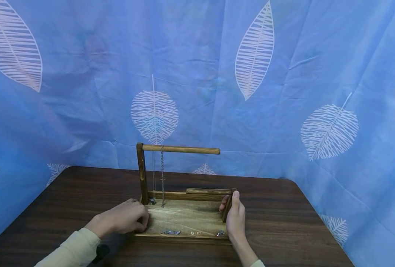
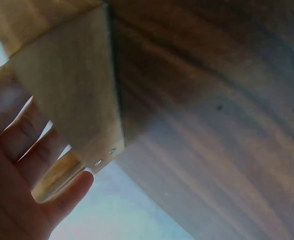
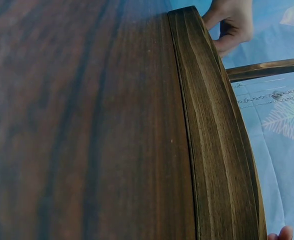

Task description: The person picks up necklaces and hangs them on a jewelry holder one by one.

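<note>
A wooden jewelry stand (image 1: 184,217) with a shallow tray rests in front of me. On its long upper rod (image 1: 191,150) hang a thin pendant necklace (image 1: 152,201) and a thicker silver chain (image 1: 162,165). My left hand (image 1: 125,217) grips the tray's left end; the left wrist view has its fingers behind a wooden board (image 2: 72,85) and its thumb near the board's tip. My right hand (image 1: 236,220) holds the short right post, thumb outside and fingertips showing inside. Along the tray's front lie a silver piece (image 1: 171,232), small gold-coloured pieces (image 1: 193,233) and a silver cluster (image 1: 220,233).
The stand sits on a dark brown wooden table (image 1: 284,222). Behind it hangs a blue cloth (image 1: 197,66) printed with white leaves. A small dark round shape (image 1: 102,252) shows beneath my left sleeve. A shorter rod (image 1: 207,191) extends left from the right post.
</note>
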